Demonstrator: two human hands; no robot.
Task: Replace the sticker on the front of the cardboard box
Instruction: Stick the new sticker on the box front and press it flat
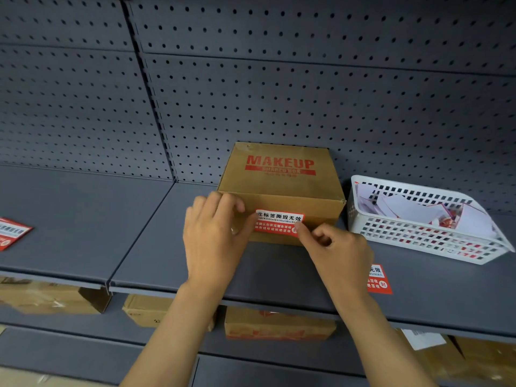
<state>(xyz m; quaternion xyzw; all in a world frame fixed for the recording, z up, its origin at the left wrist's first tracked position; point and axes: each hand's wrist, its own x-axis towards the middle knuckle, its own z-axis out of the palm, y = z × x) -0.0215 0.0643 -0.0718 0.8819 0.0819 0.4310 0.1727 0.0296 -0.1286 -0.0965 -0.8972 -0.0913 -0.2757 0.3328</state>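
A brown cardboard box (282,188) printed "MAKEUP" in red stands on the grey shelf (156,247) against the pegboard. A red and white sticker (277,222) lies flat on its front face. My left hand (213,236) rests against the box's front left corner, fingers curled on the top edge. My right hand (335,247) has its fingers curled, and the thumb and forefinger tip touch the sticker's lower right corner. A second red sticker (378,279) lies on the shelf to the right of my right wrist.
A white slotted plastic basket (418,236) with paper scraps and stickers stands right of the box. Another red sticker sheet (11,233) lies at the shelf's far left. Cardboard boxes (279,324) sit on the lower shelf.
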